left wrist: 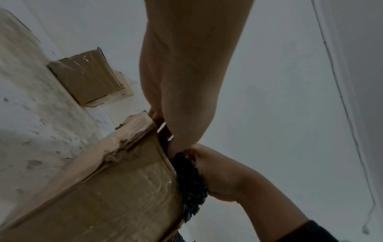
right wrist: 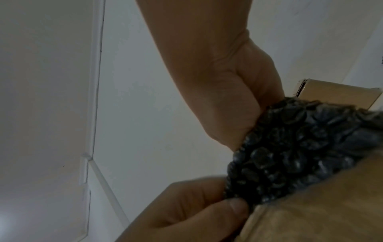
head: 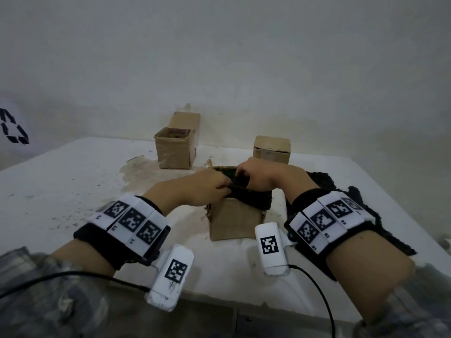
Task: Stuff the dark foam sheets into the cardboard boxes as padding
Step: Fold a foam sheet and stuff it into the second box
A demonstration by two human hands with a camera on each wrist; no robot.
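Note:
An open cardboard box (head: 234, 223) stands in the middle of the white table. A dark bumpy foam sheet (head: 253, 200) hangs over its near rim and runs down into the opening. Both hands meet at the opening. My left hand (head: 225, 189) pinches the sheet's edge from the left; its thumb and fingers close on the foam (right wrist: 290, 147) in the right wrist view. My right hand (head: 240, 175) curls over the sheet from the right, fingers dipping into the box. In the left wrist view the foam (left wrist: 190, 180) sits squeezed between the box wall (left wrist: 116, 196) and my right hand (left wrist: 223, 176).
More dark foam sheets (head: 380, 230) lie on the table at the right, partly under my right forearm. An open taped box (head: 174, 150) stands at the back left, another box (head: 272, 150) at the back right. The wall runs close behind them.

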